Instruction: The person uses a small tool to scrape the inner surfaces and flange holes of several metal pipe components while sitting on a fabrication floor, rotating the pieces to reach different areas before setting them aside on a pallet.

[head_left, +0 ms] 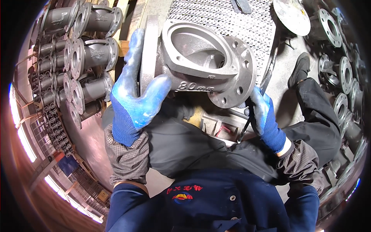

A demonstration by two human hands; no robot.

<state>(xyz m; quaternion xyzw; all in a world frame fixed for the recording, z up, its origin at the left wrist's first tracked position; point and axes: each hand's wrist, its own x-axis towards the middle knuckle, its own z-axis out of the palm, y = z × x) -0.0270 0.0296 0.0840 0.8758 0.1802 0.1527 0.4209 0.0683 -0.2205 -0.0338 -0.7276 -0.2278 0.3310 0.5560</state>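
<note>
A grey cast-metal valve body (193, 73) lies in front of me, its oval opening facing up, with round flanges at both ends and raised lettering on its near side. My left hand (137, 94), in a blue coated glove, straddles the left flange (149, 50): the fingers run along its outer face and the thumb is on the inner side. By the lower edge of the right flange (241, 77) is my right hand (262, 114), gloved alike, its fingers curled round a slim black rod-like tool (245, 130). The hand partly hides this tool.
Beneath the valve body is a perforated metal surface (220, 15), with a round pale plate (292, 17) at its far right. Stacked flanged valve bodies (96, 54) stand on the left; more flanged castings (344, 73) are on the right. A compartmented tray (222, 127) sits below the work.
</note>
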